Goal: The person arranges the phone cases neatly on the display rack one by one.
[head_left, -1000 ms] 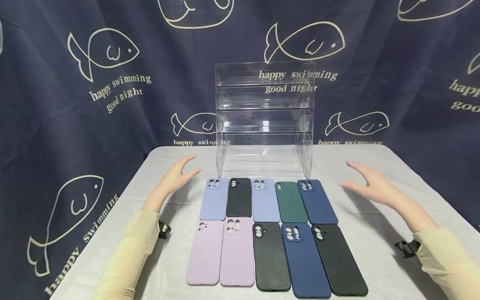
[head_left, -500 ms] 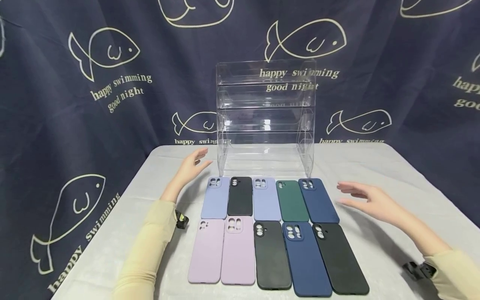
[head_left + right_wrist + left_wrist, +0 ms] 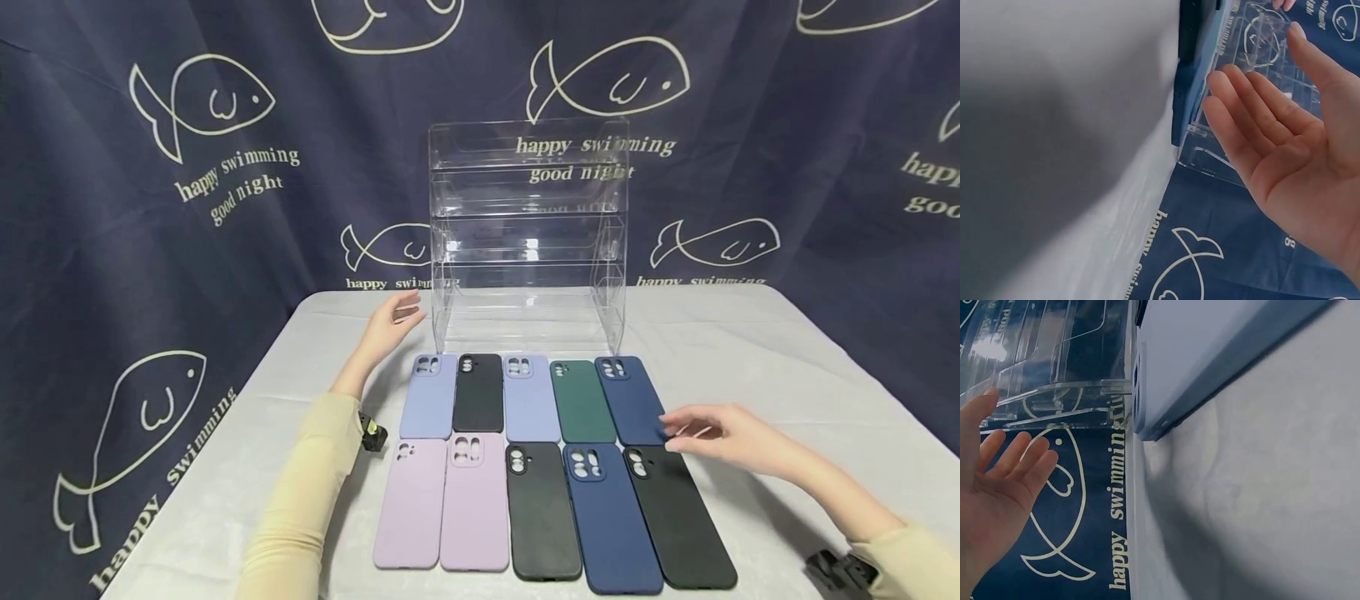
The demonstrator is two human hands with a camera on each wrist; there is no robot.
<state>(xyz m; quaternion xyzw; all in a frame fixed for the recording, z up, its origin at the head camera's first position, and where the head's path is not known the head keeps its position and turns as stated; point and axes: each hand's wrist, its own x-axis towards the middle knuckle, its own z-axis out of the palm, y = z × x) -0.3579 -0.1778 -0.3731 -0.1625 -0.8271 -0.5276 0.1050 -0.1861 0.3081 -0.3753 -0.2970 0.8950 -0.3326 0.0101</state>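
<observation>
Navy fish-print curtain [image 3: 300, 250] behind; pale bench [image 3: 750, 333] below. Clear rack [image 3: 528, 240], one, upright at the rear. Phone cases [image 3: 543, 508], ten, flat in two tight rows before it. Left hand [image 3: 384, 332]: fingers loose, holding nothing, beside rack. Right hand [image 3: 738, 435]: fingers relaxed, holding nothing, at near right corner of rear navy case [image 3: 637, 408]; contact unclear. Likely hazards: fingers shoving that case into its neighbours; left hand nudging rack askew.

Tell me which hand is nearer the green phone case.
Right. The right hand is right of the green phone case, by the adjacent navy case; the left hand is farther off to the left, beside the clear rack.
</observation>
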